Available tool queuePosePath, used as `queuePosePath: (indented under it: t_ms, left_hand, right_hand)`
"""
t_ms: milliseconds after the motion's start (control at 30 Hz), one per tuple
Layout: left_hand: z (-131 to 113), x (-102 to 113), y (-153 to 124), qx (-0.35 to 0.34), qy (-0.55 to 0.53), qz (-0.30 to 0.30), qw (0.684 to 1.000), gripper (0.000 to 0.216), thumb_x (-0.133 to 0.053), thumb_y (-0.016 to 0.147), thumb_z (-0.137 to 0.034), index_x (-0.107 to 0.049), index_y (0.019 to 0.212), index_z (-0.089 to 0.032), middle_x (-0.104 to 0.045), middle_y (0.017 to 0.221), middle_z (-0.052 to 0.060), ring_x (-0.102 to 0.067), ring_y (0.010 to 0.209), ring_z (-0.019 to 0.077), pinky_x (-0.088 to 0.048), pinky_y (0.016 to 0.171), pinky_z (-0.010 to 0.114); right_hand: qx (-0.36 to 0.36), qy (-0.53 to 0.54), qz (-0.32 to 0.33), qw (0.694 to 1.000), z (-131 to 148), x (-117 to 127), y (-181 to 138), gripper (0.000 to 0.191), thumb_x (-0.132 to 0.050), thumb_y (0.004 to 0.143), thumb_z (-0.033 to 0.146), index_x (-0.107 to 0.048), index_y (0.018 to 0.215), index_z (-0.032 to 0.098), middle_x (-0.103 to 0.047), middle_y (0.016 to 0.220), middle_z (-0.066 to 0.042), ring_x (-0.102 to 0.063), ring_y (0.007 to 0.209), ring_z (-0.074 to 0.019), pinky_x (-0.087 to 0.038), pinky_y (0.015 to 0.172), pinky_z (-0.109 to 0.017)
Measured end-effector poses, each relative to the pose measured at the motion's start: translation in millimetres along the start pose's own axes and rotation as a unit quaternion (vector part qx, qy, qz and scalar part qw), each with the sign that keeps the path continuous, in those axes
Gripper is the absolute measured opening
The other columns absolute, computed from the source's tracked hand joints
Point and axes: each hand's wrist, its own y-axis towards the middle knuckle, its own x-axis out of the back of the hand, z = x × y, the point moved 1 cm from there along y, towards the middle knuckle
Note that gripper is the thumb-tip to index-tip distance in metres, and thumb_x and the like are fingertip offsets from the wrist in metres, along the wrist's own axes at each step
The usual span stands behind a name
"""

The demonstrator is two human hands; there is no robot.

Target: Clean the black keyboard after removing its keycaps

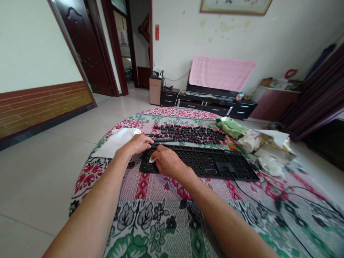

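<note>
- A round-edged table under a patterned cloth (185,229) of red, green, grey and white flowers filled the lower centre and lower right of the frame.
- A dark reddish-brown panelled door (80,43) stood at the upper left.
- A long, low black cabinet with drawers (243,109) ran along the pale wall, right of the upper centre.
- A pink rectangular towel (221,73) hung over a dark screen above that cabinet.
- A long black plastic keyboard (200,161), bare of most of its caps, lay across the middle of the frame, on the cloth.
- Loose black keycaps (190,133) were spread in a wide band just above it in the frame.
- Crumpled white and brownish paper (271,150) sat at centre right, beside a green crumpled wrapping (232,128).
- A white sheet of paper (113,143) lay left of centre, partly behind the left forearm.
- The right hand (168,161) was over the keyboard's left part, its fingers pinching a small white wad of tissue (152,159).
- The left hand (138,143) had bent fingers at the keyboard's upper left corner; whether they gripped it could not be told.
- A thin black cable (255,202) curved through the lower right.
</note>
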Motion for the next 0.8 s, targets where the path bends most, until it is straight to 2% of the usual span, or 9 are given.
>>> queuePosePath:
  t_ms: [133,233,300,400,467,667,800]
  left_hand:
    - [-1.5,-0.2,-0.4,0.012,0.008,0.000,1.000,0.032,-0.054,0.069,-0.023,-0.071,0.096,-0.022,-0.067,0.072,0.001,-0.056,0.066,0.0152,-0.040,0.063,0.026]
    - [-1.3,-0.6,0.0,0.010,0.016,-0.005,1.000,0.032,-0.054,0.070,-0.023,-0.071,0.098,-0.022,-0.067,0.074,0.001,-0.056,0.068,0.0152,-0.040,0.064,0.026]
    - [-1.1,-0.5,0.7,0.004,0.019,-0.004,1.000,0.032,-0.054,0.070,-0.023,-0.071,0.098,-0.022,-0.068,0.076,0.001,-0.056,0.069,0.0153,-0.040,0.066,0.026]
    - [-1.1,-0.1,1.7,0.011,0.017,0.009,1.000,0.033,-0.055,0.070,-0.023,-0.071,0.099,-0.022,-0.068,0.078,0.002,-0.056,0.069,0.0155,-0.040,0.067,0.027]
    - [-0.9,0.3,1.9,0.022,0.013,0.016,1.000,0.035,-0.055,0.070,-0.025,-0.070,0.101,-0.021,-0.068,0.078,0.002,-0.055,0.069,0.0156,-0.040,0.066,0.026]
    - [3.5,-0.1,1.7,0.022,-0.015,0.019,0.999,0.038,-0.051,0.068,-0.020,-0.071,0.101,-0.020,-0.068,0.076,0.002,-0.054,0.068,0.0141,-0.039,0.063,0.024]
    - [5.2,-1.2,2.2,0.045,-0.030,0.017,0.998,0.040,-0.052,0.066,-0.020,-0.070,0.102,-0.020,-0.069,0.074,0.002,-0.055,0.068,0.0151,-0.039,0.060,0.024]
  right_hand:
    - [-0.006,-0.001,-0.006,1.000,-0.8,0.6,-0.9,0.030,-0.046,0.077,0.012,-0.069,0.096,0.018,-0.058,0.092,-0.009,-0.053,0.074,-0.0148,-0.037,0.067,-0.027]
    - [-0.058,-0.020,0.012,0.998,-10.0,6.0,-4.0,0.024,-0.050,0.074,0.016,-0.071,0.085,0.015,-0.059,0.083,-0.010,-0.053,0.069,-0.0163,-0.037,0.063,-0.028]
    - [-0.078,-0.014,-0.015,0.997,-18.0,9.3,-4.9,0.023,-0.050,0.073,0.015,-0.070,0.083,0.014,-0.059,0.081,-0.010,-0.054,0.070,-0.0166,-0.038,0.064,-0.028]
    - [-0.039,0.029,-0.079,0.996,-23.8,6.4,-0.6,0.029,-0.047,0.076,0.012,-0.068,0.095,0.016,-0.058,0.089,-0.008,-0.053,0.077,-0.0151,-0.039,0.070,-0.026]
    - [-0.012,0.046,-0.094,0.994,-21.4,-0.4,5.7,0.032,-0.045,0.078,0.010,-0.066,0.100,0.016,-0.056,0.092,-0.008,-0.052,0.078,-0.0143,-0.039,0.071,-0.025]
    - [-0.026,0.019,-0.083,0.996,-4.0,-19.0,23.6,0.031,-0.040,0.086,0.012,-0.063,0.106,0.017,-0.055,0.093,-0.009,-0.052,0.078,-0.0153,-0.039,0.070,-0.026]
    - [-0.020,0.000,-0.060,0.998,0.7,-22.9,27.1,0.030,-0.043,0.081,0.010,-0.064,0.102,0.013,-0.055,0.095,-0.011,-0.053,0.081,-0.0173,-0.039,0.070,-0.028]
